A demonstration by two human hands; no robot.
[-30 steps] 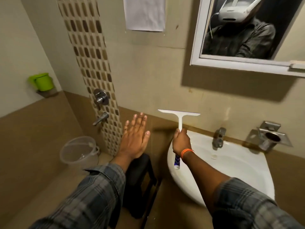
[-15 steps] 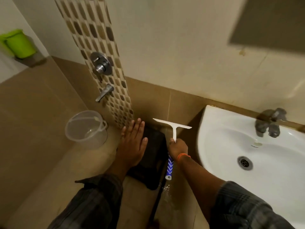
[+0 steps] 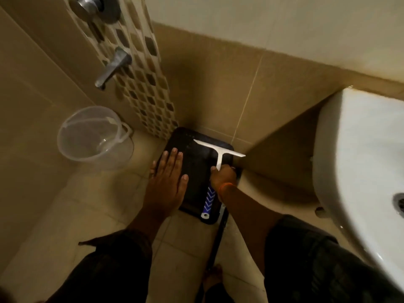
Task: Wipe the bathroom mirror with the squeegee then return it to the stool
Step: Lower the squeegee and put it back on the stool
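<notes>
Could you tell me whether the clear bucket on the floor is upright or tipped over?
Upright: the clear bucket stands on the floor beside the stool, its round open rim facing up and its handle resting on that rim.

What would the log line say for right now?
right hand: gripping squeegee | squeegee: over black stool, contact unclear | left hand: open, flat at stool's left edge

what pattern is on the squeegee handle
Blue with white chevrons, white end cap, on the squeegee handle; seen in the head view.
</notes>
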